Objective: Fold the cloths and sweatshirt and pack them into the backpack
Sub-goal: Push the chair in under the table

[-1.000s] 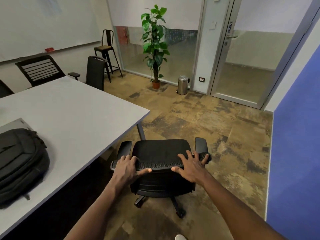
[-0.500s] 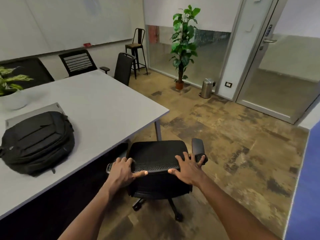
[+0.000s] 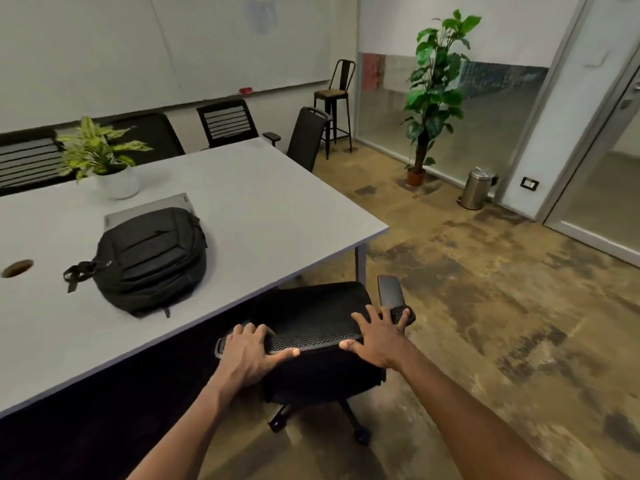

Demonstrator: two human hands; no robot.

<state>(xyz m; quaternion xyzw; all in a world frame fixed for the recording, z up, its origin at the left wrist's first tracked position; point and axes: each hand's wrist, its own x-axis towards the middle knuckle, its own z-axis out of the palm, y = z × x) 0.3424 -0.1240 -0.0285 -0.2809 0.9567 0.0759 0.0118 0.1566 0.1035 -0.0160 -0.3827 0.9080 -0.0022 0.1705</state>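
- The backpack (image 3: 152, 259) lies flat on the grey tabletop (image 3: 270, 209), front panel up, zipped, well back from the near edge.
- Its long axis runs slantwise across the tabletop: the top end with the carry loop (image 3: 78, 273) points left toward a round cable hole (image 3: 17, 268), the bottom end points right and away.
- Its far end lies over a closed grey laptop (image 3: 145, 211), whose far corners stick out from under it.
- Beyond the laptop stands a leafy plant in a white pot (image 3: 117, 183).
- No cloths or sweatshirt can be seen.
- At the tabletop's near right corner stands a black office chair (image 3: 311, 310), its seat partly tucked under the edge.
- The left hand (image 3: 247, 355) rests on top of the chair's backrest, fingers curled over its far edge and thumb stretched along the near edge, gripping it.
- The right hand (image 3: 375, 336) lies on the same backrest further right, fingers spread and straight, pressing flat, holding nothing.
- More black chairs (image 3: 227, 123) line the far side, under a whiteboard (image 3: 173, 46).
- A tall potted plant (image 3: 436, 84) and a small metal bin (image 3: 478, 188) stand by the glass wall.
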